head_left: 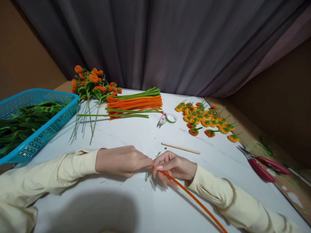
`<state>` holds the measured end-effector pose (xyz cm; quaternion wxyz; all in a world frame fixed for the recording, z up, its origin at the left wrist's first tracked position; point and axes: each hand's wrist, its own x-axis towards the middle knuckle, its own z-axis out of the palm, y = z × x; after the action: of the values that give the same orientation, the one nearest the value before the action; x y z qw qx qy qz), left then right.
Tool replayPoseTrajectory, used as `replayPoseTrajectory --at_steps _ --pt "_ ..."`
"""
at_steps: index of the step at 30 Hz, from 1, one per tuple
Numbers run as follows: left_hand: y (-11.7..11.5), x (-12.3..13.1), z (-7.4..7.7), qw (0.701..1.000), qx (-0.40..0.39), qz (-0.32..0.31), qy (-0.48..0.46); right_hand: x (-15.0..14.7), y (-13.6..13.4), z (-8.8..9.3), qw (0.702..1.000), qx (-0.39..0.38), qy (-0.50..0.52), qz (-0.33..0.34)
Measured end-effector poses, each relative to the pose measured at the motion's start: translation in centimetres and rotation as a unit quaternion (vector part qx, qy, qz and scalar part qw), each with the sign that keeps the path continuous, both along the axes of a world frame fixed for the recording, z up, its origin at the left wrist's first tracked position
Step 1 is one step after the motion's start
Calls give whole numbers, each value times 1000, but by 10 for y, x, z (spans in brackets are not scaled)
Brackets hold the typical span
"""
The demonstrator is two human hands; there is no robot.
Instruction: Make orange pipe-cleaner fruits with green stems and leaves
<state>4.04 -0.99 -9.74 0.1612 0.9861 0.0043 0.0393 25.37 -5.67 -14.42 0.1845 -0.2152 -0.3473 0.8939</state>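
Note:
An orange pipe cleaner (191, 193) runs from between my two hands down past the lower edge of the view. My right hand (173, 166) pinches it close to its end, between thumb and fingers. My left hand (125, 160) is closed, its fingertips meeting that same end from the left; the exact grip there is hidden by the hand. Just beyond my hands lie a thin wooden stick (181, 148) and a small green scrap (158, 154). Further back is a bundle of orange pipe cleaners (136, 103), with green pipe cleaners (143, 94) behind and in front of it.
At left stands a blue basket (48, 132) of green leaves (31, 118). Finished orange flowers (93, 77) lie at the back left. Small snips (162, 119) touch a tape roll (171, 118). Several flower heads (206, 118) lie at right, near red-handled pliers (261, 170) on the edge.

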Motion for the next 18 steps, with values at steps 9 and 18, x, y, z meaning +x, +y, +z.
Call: replayPoseTrajectory --at_steps 9,18 --pt "1 2 2 999 12 -3 33 1 2 4 999 -25 23 14" --pt "1 2 3 999 7 -9 34 -1 1 4 1000 -11 10 7"
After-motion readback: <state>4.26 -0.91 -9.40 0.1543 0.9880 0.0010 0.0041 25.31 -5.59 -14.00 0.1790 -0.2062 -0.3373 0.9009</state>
